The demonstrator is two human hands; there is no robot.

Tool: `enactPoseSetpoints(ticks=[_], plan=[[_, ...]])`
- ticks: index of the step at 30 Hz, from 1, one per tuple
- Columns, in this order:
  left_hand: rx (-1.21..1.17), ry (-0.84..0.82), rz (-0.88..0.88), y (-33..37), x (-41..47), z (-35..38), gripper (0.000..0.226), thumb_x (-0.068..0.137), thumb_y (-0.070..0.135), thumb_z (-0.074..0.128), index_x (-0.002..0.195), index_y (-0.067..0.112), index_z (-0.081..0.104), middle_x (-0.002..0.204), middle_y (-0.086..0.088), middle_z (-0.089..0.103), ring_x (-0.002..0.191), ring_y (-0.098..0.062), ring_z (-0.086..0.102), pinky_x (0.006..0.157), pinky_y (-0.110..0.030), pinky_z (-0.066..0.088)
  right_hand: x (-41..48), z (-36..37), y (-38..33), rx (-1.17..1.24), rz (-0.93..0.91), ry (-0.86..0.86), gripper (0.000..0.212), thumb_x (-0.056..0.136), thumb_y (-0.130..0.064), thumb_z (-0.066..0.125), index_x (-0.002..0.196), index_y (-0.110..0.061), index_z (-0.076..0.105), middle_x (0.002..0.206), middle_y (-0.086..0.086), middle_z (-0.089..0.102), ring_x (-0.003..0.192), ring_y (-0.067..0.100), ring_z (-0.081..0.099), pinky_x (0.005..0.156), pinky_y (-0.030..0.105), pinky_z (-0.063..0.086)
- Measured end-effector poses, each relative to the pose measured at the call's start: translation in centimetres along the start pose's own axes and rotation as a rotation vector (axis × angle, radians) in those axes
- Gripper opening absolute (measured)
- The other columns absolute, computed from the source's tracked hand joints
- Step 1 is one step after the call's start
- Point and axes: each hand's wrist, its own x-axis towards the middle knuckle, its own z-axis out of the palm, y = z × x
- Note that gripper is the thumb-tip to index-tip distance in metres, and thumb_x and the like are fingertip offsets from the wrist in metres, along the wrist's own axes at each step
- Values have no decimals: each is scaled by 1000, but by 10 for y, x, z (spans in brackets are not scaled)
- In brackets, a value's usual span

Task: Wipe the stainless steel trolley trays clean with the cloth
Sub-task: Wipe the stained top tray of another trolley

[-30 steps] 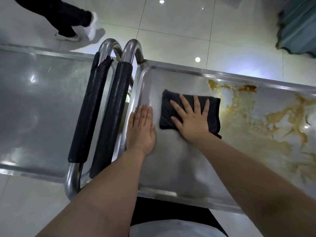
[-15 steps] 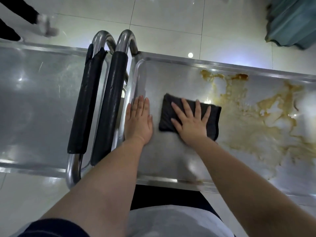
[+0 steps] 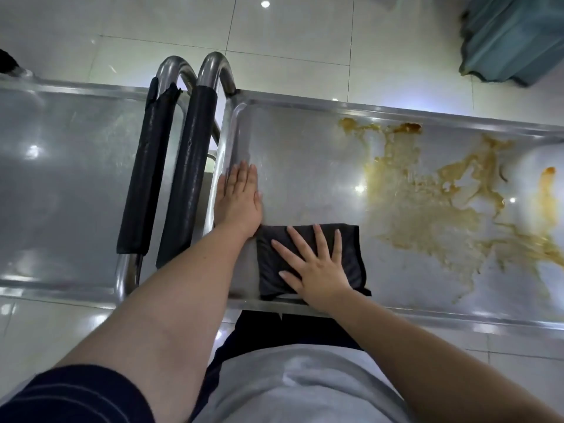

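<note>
bare steel lies open on the stained tray (image 3: 305, 154) from its far edge down toward the cloth (image 3: 267, 264), which sits at the near edge under the flat right hand (image 3: 317, 270). the left hand (image 3: 239, 203) lies flat along the left edge. brown residue (image 3: 427, 215) spreads over the middle and right. two padded handles (image 3: 189, 166) stand just past the left edge, before the other tray (image 3: 61, 193).

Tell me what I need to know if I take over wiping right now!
Left hand rests flat on the tray's left end.
Right hand presses the folded dark cloth flat beside the tray's near rim.
Done: the steel around both hands looks clean.
Left: the brown spill to the cloth's right, apart from it; then check the other tray.
</note>
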Motion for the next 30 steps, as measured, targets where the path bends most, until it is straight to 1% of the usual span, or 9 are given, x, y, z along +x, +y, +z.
enactPoseSetpoints(ticks=[4, 6, 8, 10, 12, 15, 19, 24, 30], plan=[[-224, 62, -37, 26, -17, -15, 55, 104, 30, 22, 157, 21, 10, 164, -1, 0, 150, -18, -10, 118, -36, -13, 9, -20, 43, 37, 159, 78, 57, 94, -65, 0, 148, -51, -10, 163, -15, -2, 149, 31, -16, 110, 55, -27], [-314, 101, 50, 53, -44, -13, 54, 104, 32, 25, 156, 22, 15, 164, -1, 4, 147, -15, -12, 117, -36, -12, 9, -28, 68, 94, 245, 97, 58, 93, -64, -5, 149, -48, -11, 161, -16, -9, 147, 24, -25, 113, 52, -24], [-263, 55, 202, 83, -77, -1, 57, 102, 38, 25, 156, 21, 12, 164, -3, 4, 144, -14, -16, 116, -39, -13, 10, -33, 88, 176, 267, 111, 58, 97, -60, -2, 153, -44, -2, 162, -15, -9, 146, 20, -27, 116, 46, -22], [-111, -16, 297, 109, -105, 21, 65, 100, 49, 18, 156, 21, 0, 164, -3, -2, 145, -17, -21, 115, -46, -20, 17, -37, 103, 265, 275, 149, 55, 102, -53, 9, 155, -40, 7, 163, -13, -4, 147, 16, -23, 117, 38, -20], [27, -34, 244, 126, -121, 40, 75, 96, 61, 14, 155, 20, -7, 163, -4, -10, 148, -24, -16, 111, -61, -20, 32, -39, 115, 305, 282, 163, 52, 104, -46, 14, 155, -38, 10, 164, -11, -1, 148, 15, -18, 118, 35, -16], [37, -5, 123, 134, -122, 48, 78, 92, 71, 18, 156, 31, 1, 163, -2, -4, 150, -35, -4, 107, -72, -13, 67, -42, 128, 253, 242, 113, 54, 103, -43, 17, 155, -38, 6, 164, -10, -4, 149, 17, -17, 116, 37, -17], [45, 39, 63, 108, -101, 42, 78, 87, 77, 23, 155, 42, 8, 164, 0, 7, 149, -40, -1, 106, -74, -12, 95, -38, 140, 165, 204, 65, 56, 102, -47, 15, 155, -38, -1, 164, -9, -8, 149, 19, -16, 114, 39, -19], [97, 19, 6, 67, -46, 27, 75, 83, 82, 10, 148, 52, -10, 164, 8, -1, 148, -35, -9, 104, -73, -17, 92, -28, 141, 84, 184, 134, 58, 99, -51, 7, 155, -38, 0, 165, -8, -3, 151, 22, -9, 119, 45, -11], [144, 1, 12, 59, 3, 12, 74, 81, 83, 8, 147, 55, -11, 163, 13, -4, 148, -32, -5, 106, -71, -14, 94, -25, 143, 93, 193, 160, 57, 99, -51, 2, 154, -40, -4, 164, -10, -6, 151, 20, -10, 120, 47, -8]])
